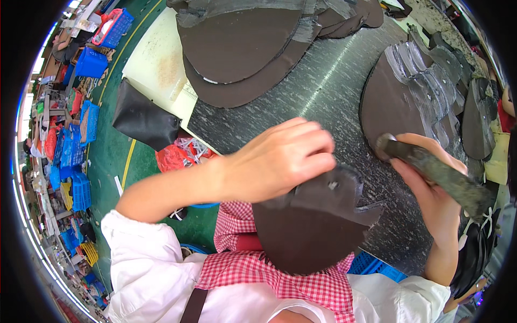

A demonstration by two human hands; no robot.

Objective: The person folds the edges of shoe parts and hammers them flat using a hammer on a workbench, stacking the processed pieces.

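My left hand is closed, fingers curled and thumb pressed against them; whatever it may hold is hidden. Just below it lies a dark brown leather-like panel, rounded at the near end, with a shiny blackish patch and a small light spot on its far part. This panel overhangs the near edge of the dark speckled worktop. On the right, my right hand grips a worn, dark hammer-like tool with a rounded metal end. That end is raised beside a stack of similar panels.
More brown panels are piled at the far side of the worktop. At the left stand a pale board, a black cushion-like piece and a red bag of scraps. Blue baskets line the green floor.
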